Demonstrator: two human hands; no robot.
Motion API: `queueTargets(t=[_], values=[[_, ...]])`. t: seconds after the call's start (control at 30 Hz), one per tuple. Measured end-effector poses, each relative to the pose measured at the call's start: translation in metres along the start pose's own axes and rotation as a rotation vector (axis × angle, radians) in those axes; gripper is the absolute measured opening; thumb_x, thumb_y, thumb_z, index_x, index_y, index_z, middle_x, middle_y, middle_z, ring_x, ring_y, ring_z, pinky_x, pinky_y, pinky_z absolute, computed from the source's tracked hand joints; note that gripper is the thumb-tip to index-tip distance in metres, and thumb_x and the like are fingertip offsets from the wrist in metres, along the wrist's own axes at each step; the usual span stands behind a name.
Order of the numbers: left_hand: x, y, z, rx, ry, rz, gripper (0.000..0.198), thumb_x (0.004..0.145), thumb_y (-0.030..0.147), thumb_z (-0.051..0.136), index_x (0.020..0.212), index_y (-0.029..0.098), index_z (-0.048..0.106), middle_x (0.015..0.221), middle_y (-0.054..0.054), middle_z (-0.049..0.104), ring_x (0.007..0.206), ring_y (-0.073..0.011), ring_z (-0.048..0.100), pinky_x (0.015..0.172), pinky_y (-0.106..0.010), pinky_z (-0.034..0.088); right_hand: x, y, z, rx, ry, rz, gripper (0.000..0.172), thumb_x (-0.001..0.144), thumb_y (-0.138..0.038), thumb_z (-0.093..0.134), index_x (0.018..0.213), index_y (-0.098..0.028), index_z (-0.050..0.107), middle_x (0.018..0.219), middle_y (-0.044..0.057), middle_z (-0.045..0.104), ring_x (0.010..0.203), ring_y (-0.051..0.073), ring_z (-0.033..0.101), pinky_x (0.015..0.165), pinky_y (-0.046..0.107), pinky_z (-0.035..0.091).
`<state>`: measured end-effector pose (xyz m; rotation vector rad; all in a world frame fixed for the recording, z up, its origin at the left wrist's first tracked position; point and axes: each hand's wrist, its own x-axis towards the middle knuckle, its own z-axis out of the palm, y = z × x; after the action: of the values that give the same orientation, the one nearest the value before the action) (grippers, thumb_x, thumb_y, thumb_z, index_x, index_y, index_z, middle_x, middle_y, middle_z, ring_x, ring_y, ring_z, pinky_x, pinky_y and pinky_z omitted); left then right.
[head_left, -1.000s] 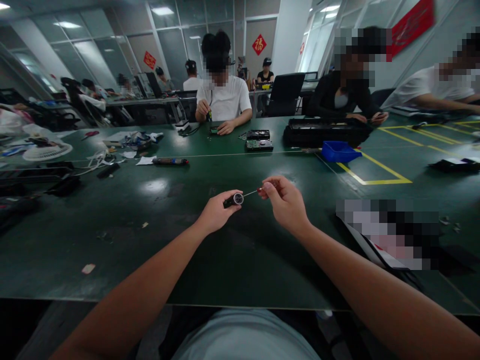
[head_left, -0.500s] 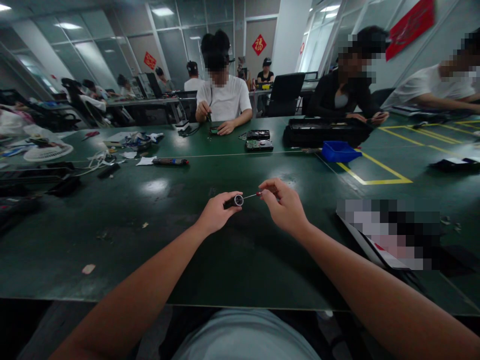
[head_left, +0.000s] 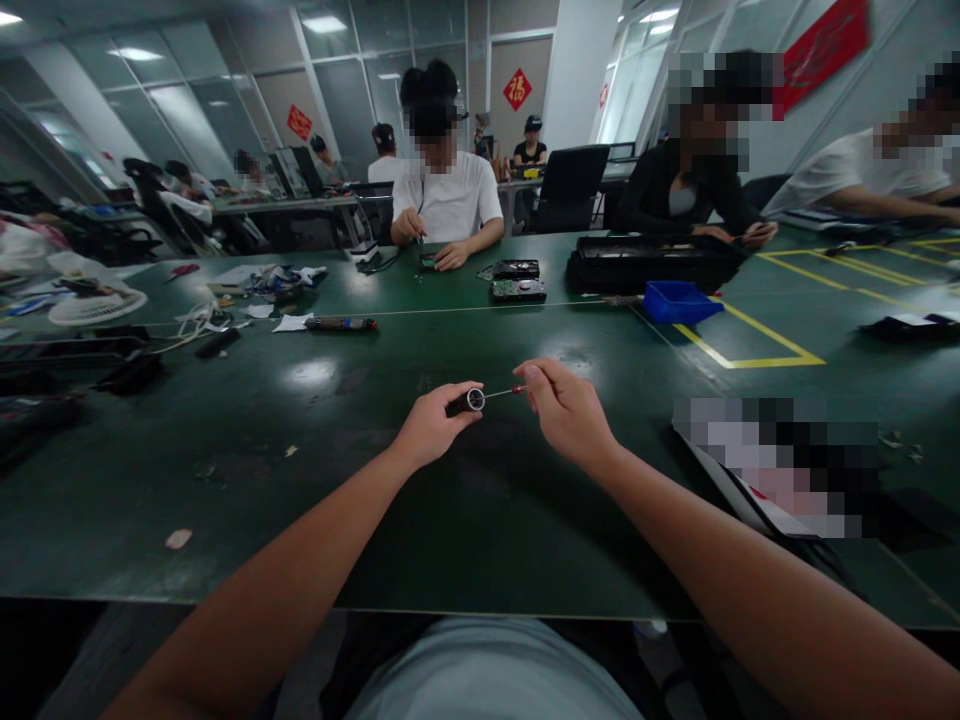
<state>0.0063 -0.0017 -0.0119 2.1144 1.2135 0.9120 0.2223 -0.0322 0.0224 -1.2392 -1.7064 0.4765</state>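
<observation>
My left hand (head_left: 433, 425) is closed round a short black cylinder (head_left: 466, 402), whose round, silver-rimmed end faces me and to the right. What the cylinder is, I cannot make out. My right hand (head_left: 564, 405) pinches a screwdriver (head_left: 517, 389) by its small red handle between thumb and fingers. Its thin metal shaft points left, and the tip meets the cylinder's rimmed end; whether it goes inside is too small to tell. Both hands are above the green table (head_left: 465, 540).
Beyond my hands lie a green circuit board (head_left: 519, 290), a blue tray (head_left: 679, 302), a long black casing (head_left: 652, 265) and a dark pen-shaped tool (head_left: 341, 324). A white fan (head_left: 97, 305) and cables lie left. A person (head_left: 448, 195) works opposite; others sit right.
My right hand's fingers have shifted slightly round the screwdriver's handle. The left hand and the cylinder have barely moved, a touch to the left.
</observation>
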Motion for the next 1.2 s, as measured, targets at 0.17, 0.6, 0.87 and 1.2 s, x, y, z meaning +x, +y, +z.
queueTargets(t=[0.17, 0.6, 0.87, 1.2], values=[[0.000, 0.000, 0.001, 0.010, 0.017, -0.003, 0.042, 0.085, 0.022, 0.071, 0.127, 0.026, 0.066, 0.124, -0.004, 0.069, 0.116, -0.0234, 0.061, 0.105, -0.041, 0.043, 0.002, 0.005, 0.006, 0.231, 0.074, 0.065, 0.016, 0.092, -0.033, 0.055, 0.104, -0.022, 0.058, 0.080, 0.001, 0.066, 0.073, 0.018, 0.063, 0.070, 0.034, 0.048], [0.002, 0.004, -0.002, -0.040, -0.011, 0.050, 0.046, 0.083, 0.018, 0.074, 0.127, 0.028, 0.066, 0.125, -0.004, 0.069, 0.118, -0.0235, 0.061, 0.108, -0.044, 0.041, 0.014, 0.022, 0.014, 0.911, 0.054, 0.567, 0.026, 0.084, -0.046, 0.065, 0.082, -0.021, 0.062, 0.067, 0.000, 0.058, 0.059, 0.014, 0.056, 0.065, 0.033, 0.054], [0.001, 0.005, -0.004, 0.031, -0.008, 0.020, 0.046, 0.086, 0.026, 0.072, 0.131, 0.028, 0.064, 0.126, -0.004, 0.069, 0.116, -0.0249, 0.062, 0.104, -0.043, 0.044, 0.006, 0.012, 0.009, 0.422, 0.142, 0.159, 0.024, 0.094, -0.044, 0.054, 0.091, -0.021, 0.060, 0.078, 0.002, 0.064, 0.069, 0.016, 0.060, 0.067, 0.033, 0.050], [0.001, 0.004, -0.004, 0.044, 0.001, 0.022, 0.045, 0.086, 0.028, 0.072, 0.130, 0.027, 0.064, 0.127, -0.004, 0.069, 0.118, -0.0255, 0.061, 0.106, -0.044, 0.042, 0.002, 0.003, 0.005, 0.238, 0.135, 0.047, 0.021, 0.097, -0.038, 0.048, 0.091, -0.021, 0.059, 0.074, 0.002, 0.066, 0.066, 0.016, 0.061, 0.064, 0.032, 0.048]])
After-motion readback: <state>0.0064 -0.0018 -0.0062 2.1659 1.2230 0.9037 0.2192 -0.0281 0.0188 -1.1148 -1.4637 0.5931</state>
